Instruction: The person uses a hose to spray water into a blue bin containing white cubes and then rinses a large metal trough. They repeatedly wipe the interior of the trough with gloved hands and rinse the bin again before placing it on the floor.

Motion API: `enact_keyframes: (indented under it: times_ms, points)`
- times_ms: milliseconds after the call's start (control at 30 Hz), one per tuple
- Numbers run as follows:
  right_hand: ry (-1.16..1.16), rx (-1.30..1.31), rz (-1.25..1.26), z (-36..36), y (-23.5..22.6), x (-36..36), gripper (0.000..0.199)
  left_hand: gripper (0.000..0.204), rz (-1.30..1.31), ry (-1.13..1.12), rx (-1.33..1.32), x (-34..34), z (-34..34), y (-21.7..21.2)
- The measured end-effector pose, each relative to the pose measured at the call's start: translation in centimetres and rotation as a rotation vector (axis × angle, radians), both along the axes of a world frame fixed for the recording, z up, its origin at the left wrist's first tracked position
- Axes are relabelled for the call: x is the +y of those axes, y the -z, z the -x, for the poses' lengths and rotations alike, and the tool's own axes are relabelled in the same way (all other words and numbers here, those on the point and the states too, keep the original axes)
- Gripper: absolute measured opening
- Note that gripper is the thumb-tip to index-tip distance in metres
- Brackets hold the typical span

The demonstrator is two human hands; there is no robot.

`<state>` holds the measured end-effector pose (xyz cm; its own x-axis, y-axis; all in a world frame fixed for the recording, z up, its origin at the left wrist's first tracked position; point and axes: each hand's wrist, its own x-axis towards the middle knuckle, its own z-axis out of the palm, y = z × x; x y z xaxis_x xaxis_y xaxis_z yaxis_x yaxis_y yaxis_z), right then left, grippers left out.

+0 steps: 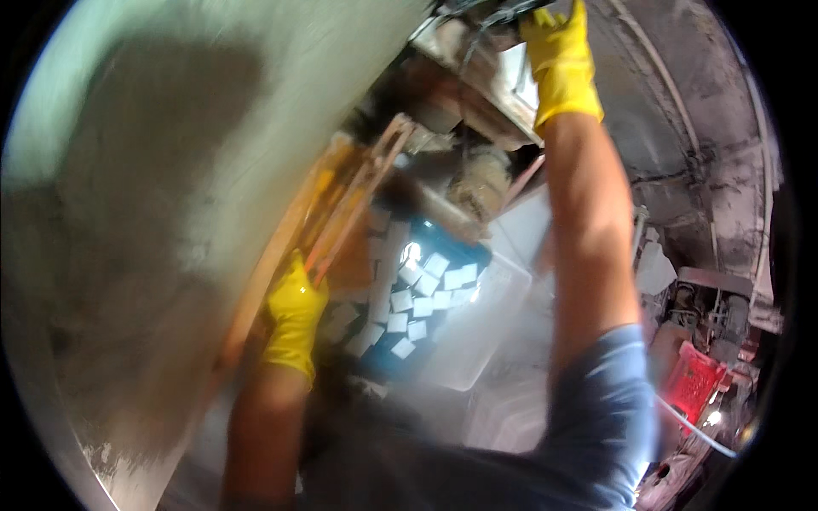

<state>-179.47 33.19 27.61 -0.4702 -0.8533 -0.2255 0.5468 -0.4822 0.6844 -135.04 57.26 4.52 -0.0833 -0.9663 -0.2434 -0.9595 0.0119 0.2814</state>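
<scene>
My left hand (296, 319), in a yellow rubber glove, is at the lower end of a narrow wooden frame (362, 192). Its fingers look closed on the frame, though motion blurs them. The frame slants up and away beside an orange-brown board (277, 255). My right hand (562, 55), gloved the same way, reaches far up to the top edge of the view. Its fingers are curled by a dark object and some wire (507, 14); the picture's edge cuts them off, so what they hold is unclear.
Several white square pieces (422, 305) lie on a blue surface (452, 243) beside a translucent plastic bin (490, 332). A large pale wall (145, 213) stands close on the left. Shelving (481, 81) is ahead; a red crate (694, 379) is at the right.
</scene>
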Motion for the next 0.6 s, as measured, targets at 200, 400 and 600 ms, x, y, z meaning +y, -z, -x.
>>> enact_keyframes:
  times_ms: [200, 400, 600]
  points:
    - [-0.231, 1.148, -0.441, 0.7, 0.8, -2.7, 0.064, 0.073, 0.003, 0.019, 0.043, 0.1, -0.6, 0.3]
    - [-0.382, 1.659, -0.420, -0.9, 3.5, 3.5, 0.072, 0.073, -0.033, 0.013, 0.022, -0.2, -0.4, -0.1]
    - [-0.595, 1.780, -0.487, -5.3, 9.0, 25.1, 0.076, 0.071, -0.050, 0.004, 0.060, 0.0, -0.3, -1.3]
